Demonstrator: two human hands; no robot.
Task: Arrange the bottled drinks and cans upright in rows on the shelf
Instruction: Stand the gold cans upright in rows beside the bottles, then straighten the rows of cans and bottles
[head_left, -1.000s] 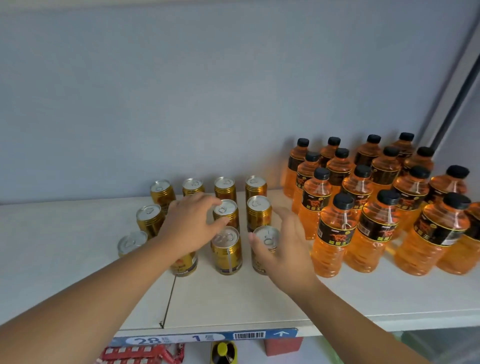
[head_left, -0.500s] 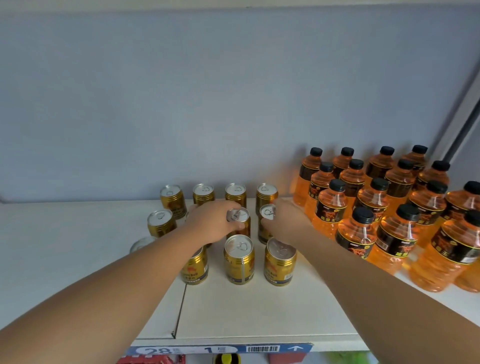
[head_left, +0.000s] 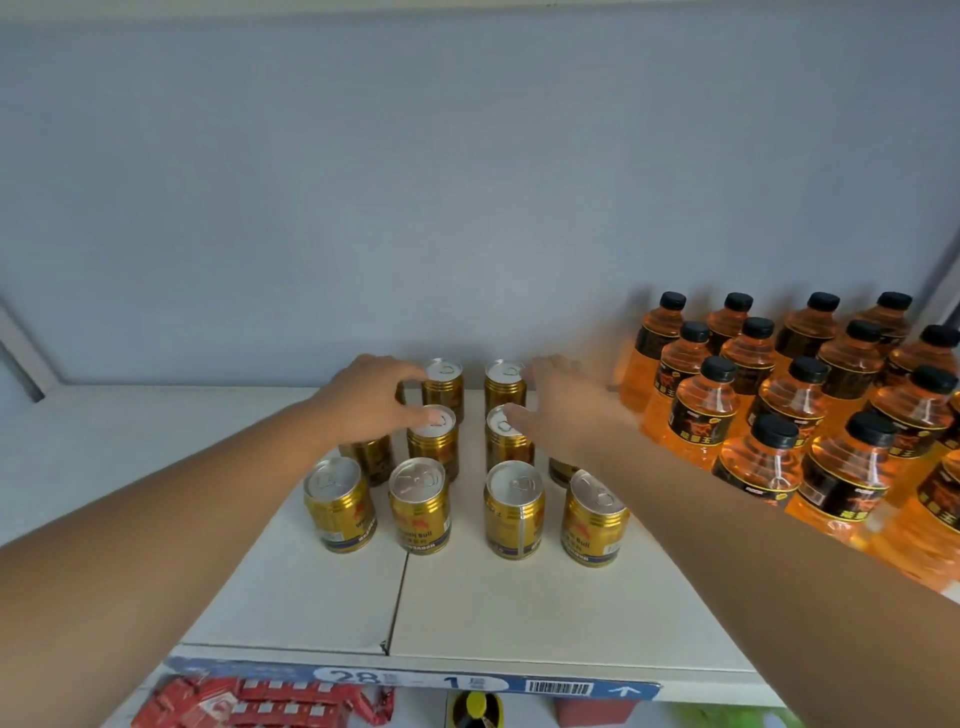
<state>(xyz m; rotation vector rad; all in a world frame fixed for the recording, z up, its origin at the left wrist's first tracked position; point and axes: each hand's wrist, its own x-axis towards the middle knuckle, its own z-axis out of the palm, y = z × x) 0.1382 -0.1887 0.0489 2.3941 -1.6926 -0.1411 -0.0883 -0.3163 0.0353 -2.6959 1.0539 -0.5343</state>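
On the flat white shelf (head_left: 130, 467), the left hand (head_left: 371, 402) lay spread with loose fingers over the left columns of short gold metal cans (head_left: 418, 512) with silver pull-tab lids. Its thumb touched a middle-row lid, and it clasped nothing. The cans stood upright in rows four across, with the front row uncovered. The right hand (head_left: 563, 410) lay flat and released over the right columns, thumb on a middle-row lid. Just beside it, upright clear plastic bottles (head_left: 701, 415) of orange drink with black caps stood in rows at the shelf's right end.
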